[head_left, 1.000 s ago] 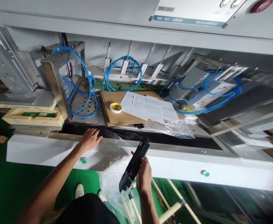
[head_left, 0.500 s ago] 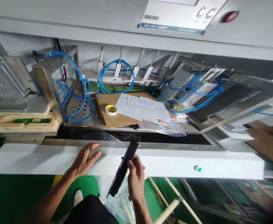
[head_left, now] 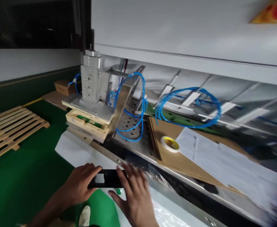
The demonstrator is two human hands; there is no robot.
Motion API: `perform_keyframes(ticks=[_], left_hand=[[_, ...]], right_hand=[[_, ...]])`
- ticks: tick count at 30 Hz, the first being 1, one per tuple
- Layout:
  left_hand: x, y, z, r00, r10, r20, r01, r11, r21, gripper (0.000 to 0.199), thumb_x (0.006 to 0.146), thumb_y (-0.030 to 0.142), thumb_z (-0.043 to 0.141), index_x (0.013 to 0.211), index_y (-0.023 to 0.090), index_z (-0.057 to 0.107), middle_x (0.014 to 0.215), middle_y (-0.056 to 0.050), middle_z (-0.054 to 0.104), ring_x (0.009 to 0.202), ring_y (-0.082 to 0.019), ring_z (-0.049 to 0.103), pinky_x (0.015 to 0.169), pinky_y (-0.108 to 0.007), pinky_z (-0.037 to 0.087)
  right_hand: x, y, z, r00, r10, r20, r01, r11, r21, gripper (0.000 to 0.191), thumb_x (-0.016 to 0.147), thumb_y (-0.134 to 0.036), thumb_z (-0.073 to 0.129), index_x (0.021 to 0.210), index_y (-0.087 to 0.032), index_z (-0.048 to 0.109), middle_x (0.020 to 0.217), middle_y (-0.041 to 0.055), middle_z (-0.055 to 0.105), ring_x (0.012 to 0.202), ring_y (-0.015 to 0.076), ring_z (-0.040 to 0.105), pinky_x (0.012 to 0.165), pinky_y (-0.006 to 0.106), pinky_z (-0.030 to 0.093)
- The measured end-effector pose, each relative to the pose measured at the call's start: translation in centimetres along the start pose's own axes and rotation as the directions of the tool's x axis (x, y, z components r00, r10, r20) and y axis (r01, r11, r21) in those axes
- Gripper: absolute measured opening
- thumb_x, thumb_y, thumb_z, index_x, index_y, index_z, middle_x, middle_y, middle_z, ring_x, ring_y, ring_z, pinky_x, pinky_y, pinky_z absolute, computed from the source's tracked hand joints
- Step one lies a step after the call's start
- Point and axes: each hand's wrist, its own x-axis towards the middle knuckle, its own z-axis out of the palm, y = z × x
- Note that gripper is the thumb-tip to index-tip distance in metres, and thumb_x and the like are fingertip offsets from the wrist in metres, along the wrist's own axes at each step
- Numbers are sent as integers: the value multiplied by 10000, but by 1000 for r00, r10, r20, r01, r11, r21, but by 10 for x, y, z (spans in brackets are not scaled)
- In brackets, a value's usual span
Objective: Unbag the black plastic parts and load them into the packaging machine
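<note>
A black flat part point(head_left: 110, 178) with a light square area near its left end lies level between my hands, above the machine's white front edge. My left hand point(head_left: 80, 182) grips its left end between thumb and fingers. Over the right end is my right hand point(head_left: 135, 192), fingers spread and somewhat blurred; they cover that end of the part. Beyond the hands, a cream fixture point(head_left: 87, 124) with a green inset sits at the machine's left side.
A roll of tape point(head_left: 170, 144) and white papers point(head_left: 225, 167) rest on brown cardboard point(head_left: 195, 164). Blue hoses point(head_left: 141, 104) loop over a perforated metal plate point(head_left: 130, 126). Metal frames and cylinders stand behind. A wooden pallet point(head_left: 13, 129) lies on the green floor at left.
The view has swung left. The black part has gone from slanted in my right hand to level, with my left hand now closed on its left end. My right hand's fingers have spread.
</note>
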Motion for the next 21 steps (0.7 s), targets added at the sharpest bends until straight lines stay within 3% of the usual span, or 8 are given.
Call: perform_keyframes(ticks=[3, 5, 8, 10, 11, 12, 17, 21], left_hand=[[-4, -26, -29, 1000, 16, 8, -17, 999, 33, 594, 894, 339, 751, 1469, 310, 608, 1250, -113, 732, 1114, -335, 696, 961, -424, 566], [-7, -43, -40, 981, -4, -192, 12, 999, 42, 577, 927, 455, 737, 1471, 299, 619, 1307, -135, 717, 1210, -359, 664, 1063, -466, 525], [-17, -64, -42, 751, -199, -629, 211, 976, -56, 603, 929, 551, 729, 1443, 251, 632, 1374, -183, 680, 1315, -404, 609, 1120, -533, 484], [-27, -72, -32, 562, -360, -744, 310, 926, -214, 602, 919, 570, 739, 1406, 231, 641, 1339, -191, 694, 1252, -402, 652, 1039, -524, 542], [-33, -75, -22, 526, -412, -744, 327, 905, -270, 569, 928, 557, 736, 1387, 232, 650, 1314, -183, 707, 1214, -390, 677, 995, -505, 570], [-40, -79, -10, 531, -434, -728, 328, 897, -295, 519, 941, 529, 730, 1368, 242, 662, 1291, -170, 722, 1181, -374, 699, 962, -483, 592], [-67, -102, 77, 854, -77, -515, 81, 997, -15, 582, 972, 375, 718, 1531, 346, 562, 1379, -102, 723, 1204, -299, 725, 970, -370, 624], [-72, -123, 132, 916, 184, -357, -140, 979, 146, 686, 948, 519, 718, 1570, 319, 507, 1262, -101, 775, 1026, -260, 775, 807, -289, 637]], right_hand=[[44, -2, 25, 934, -230, 272, 225, 973, 48, 631, 1030, -467, 618, 1582, -188, 493, 1240, 144, 751, 1110, 312, 686, 1015, 462, 521], [71, -3, 47, 920, -231, 317, 230, 972, 42, 553, 1045, -428, 595, 1534, -175, 549, 1172, 143, 757, 1036, 299, 698, 940, 433, 547], [114, -2, 83, 945, -108, 308, 127, 991, -43, 540, 1051, -456, 566, 1493, -148, 584, 1143, 168, 739, 1014, 309, 693, 899, 436, 566], [147, -1, 107, 953, -10, 302, 41, 995, -94, 563, 1056, -482, 537, 1488, -125, 584, 1144, 192, 728, 1040, 332, 685, 911, 463, 573], [164, -1, 118, 953, 28, 302, 4, 995, -103, 577, 1056, -493, 529, 1490, -116, 581, 1157, 206, 723, 1073, 348, 678, 940, 484, 569], [181, -2, 128, 951, 57, 303, -30, 995, -95, 589, 1055, -501, 525, 1491, -109, 580, 1183, 221, 717, 1114, 365, 669, 976, 510, 559], [253, 5, 167, 938, 252, 238, -316, 903, 291, 647, 974, -619, 618, 1371, -112, 681, 1310, 263, 699, 1301, 446, 593, 1170, 669, 400], [285, 17, 187, 908, 359, 218, -420, 779, 465, 549, 957, -625, 667, 1272, -178, 717, 1222, 176, 740, 1190, 351, 668, 1130, 634, 475]])
